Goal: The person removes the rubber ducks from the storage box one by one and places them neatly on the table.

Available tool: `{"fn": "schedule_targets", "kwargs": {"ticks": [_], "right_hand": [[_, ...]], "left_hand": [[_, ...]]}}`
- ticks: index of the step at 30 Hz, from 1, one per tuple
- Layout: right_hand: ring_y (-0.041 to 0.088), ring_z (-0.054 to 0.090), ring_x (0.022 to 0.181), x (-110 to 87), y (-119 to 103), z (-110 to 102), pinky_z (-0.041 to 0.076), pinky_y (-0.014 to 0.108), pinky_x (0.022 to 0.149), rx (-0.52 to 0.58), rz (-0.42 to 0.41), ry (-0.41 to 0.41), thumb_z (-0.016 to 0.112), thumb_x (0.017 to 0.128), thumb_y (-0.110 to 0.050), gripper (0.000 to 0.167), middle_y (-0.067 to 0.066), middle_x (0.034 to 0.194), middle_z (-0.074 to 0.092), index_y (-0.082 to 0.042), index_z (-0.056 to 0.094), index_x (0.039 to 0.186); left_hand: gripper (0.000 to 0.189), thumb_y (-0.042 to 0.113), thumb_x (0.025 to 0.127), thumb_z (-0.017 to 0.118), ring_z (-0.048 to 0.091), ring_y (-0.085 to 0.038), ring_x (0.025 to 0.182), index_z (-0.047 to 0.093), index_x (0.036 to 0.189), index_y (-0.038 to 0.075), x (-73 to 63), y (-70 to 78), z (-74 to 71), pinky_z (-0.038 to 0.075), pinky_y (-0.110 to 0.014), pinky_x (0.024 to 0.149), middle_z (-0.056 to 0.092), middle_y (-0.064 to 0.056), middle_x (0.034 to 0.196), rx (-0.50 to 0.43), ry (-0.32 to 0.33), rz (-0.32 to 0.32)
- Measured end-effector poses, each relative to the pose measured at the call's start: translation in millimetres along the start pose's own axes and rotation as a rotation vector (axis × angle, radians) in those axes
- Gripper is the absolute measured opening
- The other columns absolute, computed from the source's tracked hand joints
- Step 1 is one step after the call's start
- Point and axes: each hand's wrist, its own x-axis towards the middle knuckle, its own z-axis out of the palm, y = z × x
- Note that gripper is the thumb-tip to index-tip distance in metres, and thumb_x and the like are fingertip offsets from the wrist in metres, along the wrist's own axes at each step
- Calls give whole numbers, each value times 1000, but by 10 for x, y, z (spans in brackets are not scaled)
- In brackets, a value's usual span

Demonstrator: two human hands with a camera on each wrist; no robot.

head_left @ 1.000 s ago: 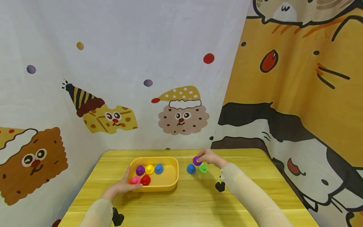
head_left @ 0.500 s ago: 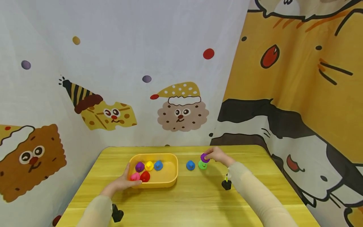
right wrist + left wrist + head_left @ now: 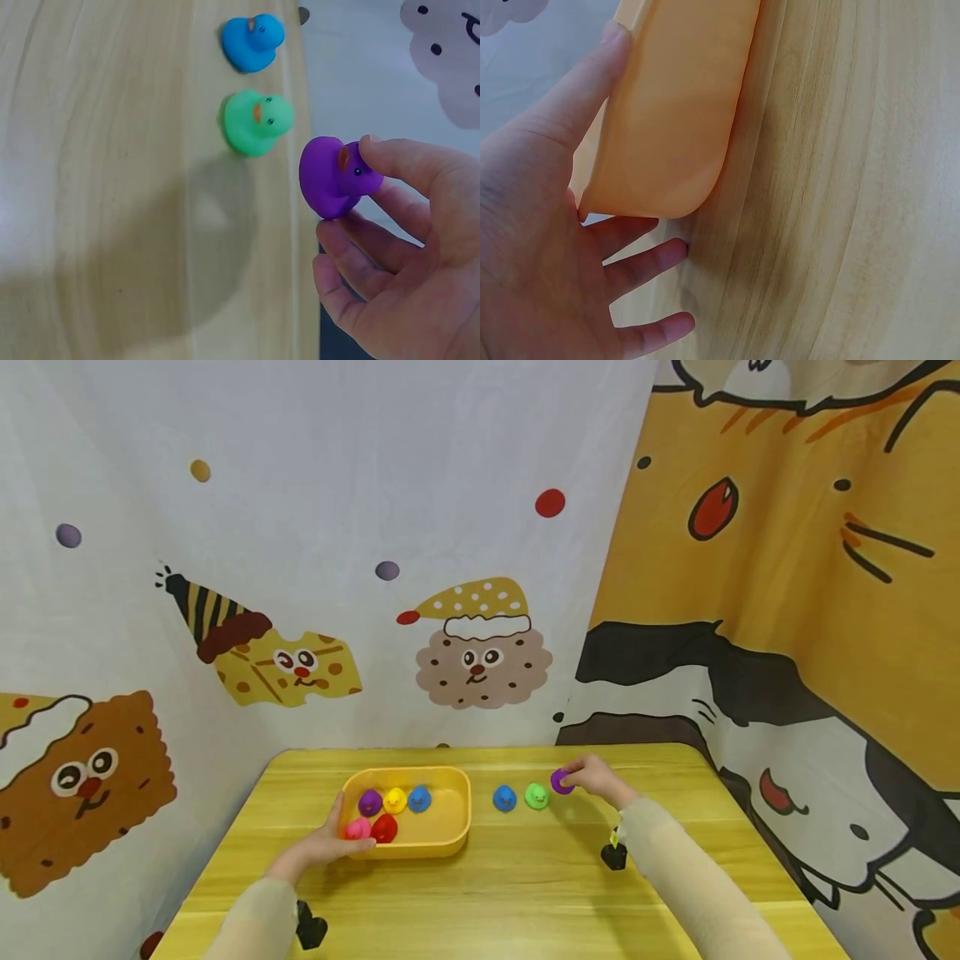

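Observation:
In the head view my left hand spans the near-left corner of a yellow plastic tray. Its thumb lies along the rim, and the other fingers are spread and straight around the end wall. My right hand pinches a purple rubber duck between thumb and fingertips, held to the right of a green duck. Left of the green one sits a blue duck. Inside the tray are purple, yellow, blue, pink and red ducks.
Everything stands on a wood-grain table, whose back edge meets a hanging white cloth printed with cartoon foods. A cat-patterned cloth hangs along the right side. Black wrist devices are strapped below both hands.
My right hand has carried the purple duck rightward, from above the blue and green ducks past the green one, then lower. My left hand stays at the tray corner.

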Motion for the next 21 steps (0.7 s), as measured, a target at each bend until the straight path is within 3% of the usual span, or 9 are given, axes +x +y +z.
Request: {"fn": "schedule_targets", "kwargs": {"ticks": [4, 13, 21], "right_hand": [[27, 63, 92, -33, 75, 4, 50, 47, 86, 16, 2, 16, 70, 84, -4, 29, 16, 96, 70, 13, 66, 106], [28, 63, 93, -24, 264, 80, 52, 41, 84, -42, 37, 71, 73, 81, -5, 30, 18, 98, 70, 11, 68, 106], [32, 64, 95, 2, 336, 118, 52, 43, 86, -36, 16, 102, 73, 79, -3, 29, 21, 98, 70, 12, 69, 103]], "left_hand": [[120, 43, 86, 71, 9, -60, 135, -22, 149, 1, 7, -16, -1, 13, -72, 105, -4, -37, 153, 3, 2, 0], [122, 44, 84, 73, 13, -60, 134, -21, 149, 0, -1, -32, -4, 16, -69, 106, 2, -40, 151, 22, 12, 23], [122, 45, 83, 74, 17, -60, 134, -19, 149, 1, 12, -49, 0, 18, -69, 106, 6, -41, 150, 26, 22, 16]]}}
